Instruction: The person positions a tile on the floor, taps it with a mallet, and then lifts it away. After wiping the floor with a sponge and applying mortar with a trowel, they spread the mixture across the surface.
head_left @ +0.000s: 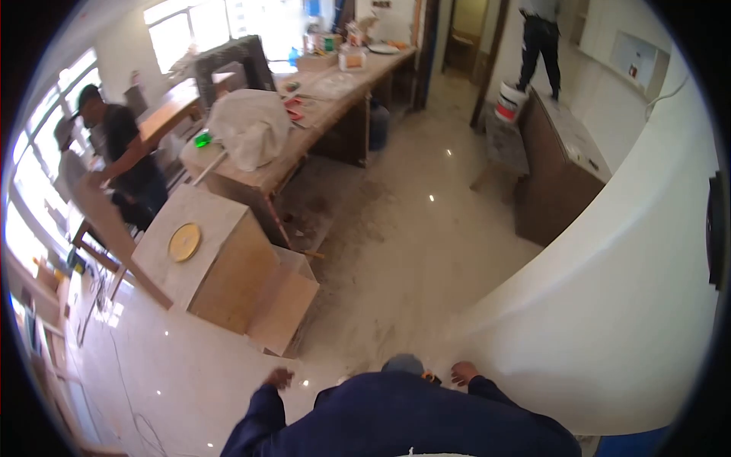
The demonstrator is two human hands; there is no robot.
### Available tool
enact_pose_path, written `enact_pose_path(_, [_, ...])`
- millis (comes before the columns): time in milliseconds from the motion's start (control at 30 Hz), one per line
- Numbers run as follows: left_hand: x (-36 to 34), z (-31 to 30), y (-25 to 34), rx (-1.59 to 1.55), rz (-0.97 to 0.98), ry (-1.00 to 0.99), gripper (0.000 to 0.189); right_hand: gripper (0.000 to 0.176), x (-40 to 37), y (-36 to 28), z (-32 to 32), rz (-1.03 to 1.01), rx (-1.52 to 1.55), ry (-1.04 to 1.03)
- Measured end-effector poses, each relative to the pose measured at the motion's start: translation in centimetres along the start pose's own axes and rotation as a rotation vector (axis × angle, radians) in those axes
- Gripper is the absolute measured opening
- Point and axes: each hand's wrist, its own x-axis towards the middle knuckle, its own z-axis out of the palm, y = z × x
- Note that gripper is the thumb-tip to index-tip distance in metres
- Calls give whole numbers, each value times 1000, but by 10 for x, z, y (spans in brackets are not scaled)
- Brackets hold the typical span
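Observation:
My left hand point(280, 378) hangs out to the side of my dark blue sleeve, over the glossy floor. Its fingers look loosely bent and apart, with nothing visible in them. On the other side my right hand point(463, 373) is held low near the white curved wall point(579, 327); its fingers are loosely curled and seem to hold nothing. Whether it touches the wall cannot be made out. Between the hands, at the front of my dark blue jacket point(396, 415), a small orange-and-black object point(431, 378) shows beside a grey rounded shape point(403, 364).
A wooden cabinet point(236, 259) bearing a round yellow lid point(184, 242) stands front left. Behind it a long workbench point(320, 129) carries cloth and tools. Two people point(129, 152) are at left; another person point(539, 49) stands on a brown cabinet point(560, 167) beside a white bucket point(510, 101). Cables point(126, 381) trail across the floor.

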Motion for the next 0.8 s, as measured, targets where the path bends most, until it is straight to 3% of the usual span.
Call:
enact_pose_path(33, [39,-49,25,447,581,-111,27,22,2,2,-4,92,207,75])
enact_pose_path(67, [59,-80,94,-144,24,-212,23,23,10,-2,-13,173,414,161])
enact_pose_path(100, [81,-105,160,-157,-43,-166,25,23,21,-2,-24,190,443,167])
enact_pose_path(167, [121,-140,254,-140,-93,-126,28,23,59,11,-35,49,36,-130])
enact_pose_path(233, [182,-169,323,161,677,-190,30,23,94,2,-49,-69,-203,-94])
enact_pose_path(267, [209,-160,347,168,679,-205,30,23,108,-1,-57,-59,-193,-88])
enact_pose_path(333, [261,-151,422,1590,927,475,25,25,154,-41,-92,53,-20,-94])
enact_pose_path(367, [262,-143,450,1593,925,394,25,25,171,-76,-116,47,-8,-80])
enact_pose_path(467, [284,-110,504,1783,1071,2,17,23,225,-195,-194,185,541,93])
enact_pose_path(500, [283,-100,525,1165,606,-92,14,23,251,-232,-222,205,655,150])
enact_pose_path(533, [276,-93,537,528,154,-171,14,22,317,-239,-253,30,623,-73])
enact_pose_path(600, [281,-85,550,-27,-103,-53,19,26,323,-347,-327,-64,662,87])
enact_pose_path(667, [304,-105,557,516,268,-182,21,29,335,-440,-398,-190,665,231])
enact_pose_path(700, [324,-109,562,491,266,-176,21,31,354,-474,-428,-249,687,262])
enact_pose_path(767, [375,-119,593,201,-205,-73,23,33,395,-527,-482,-272,666,282])
enact_pose_path(800, [397,-127,619,185,-206,-74,23,35,419,-544,-508,-282,669,313])
